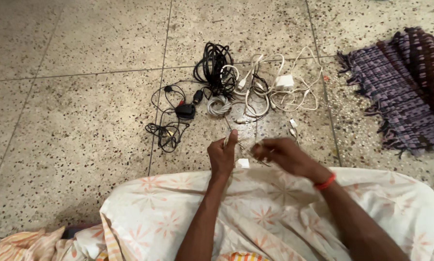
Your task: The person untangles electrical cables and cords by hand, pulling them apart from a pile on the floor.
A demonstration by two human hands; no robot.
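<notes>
Speckled terrazzo floor (81, 96) is filling most of the frame, crossed by thin tile seams, and a person is sitting on it, looking down at their own two bare hands near the lower centre of the picture. Across the bottom of the frame a pale cloth with orange flower prints (284, 212) is draping over the person's lap. The left hand (222, 157) is closing into a loose fist with the thumb pointing up, pinching a thin pale cable (241, 145) that is running across to the right hand (280, 152); the right hand is curling its fingers narrowly around the other part of the same cable, though blur is hiding exactly how the fingertips are gripping. A red thread band (325, 182) is circling the right wrist. A small white plug or tag (243, 163) is showing just below and between the hands. Above the hands, in the upper centre of the frame, a loose pile of cords is lying on the floor: a thick black coiled cable (214, 65) at the top, a tangle of white cables (275, 94) with a white charger block (284, 80) to its right, a small grey-white coil (218, 105) in the middle, and a thin black cord with a dark adapter (184, 111) trailing toward the left. At the right edge of the frame a purple and maroon woven mat with fringes (400, 87) is lying rumpled on the floor, well apart from the hands
</notes>
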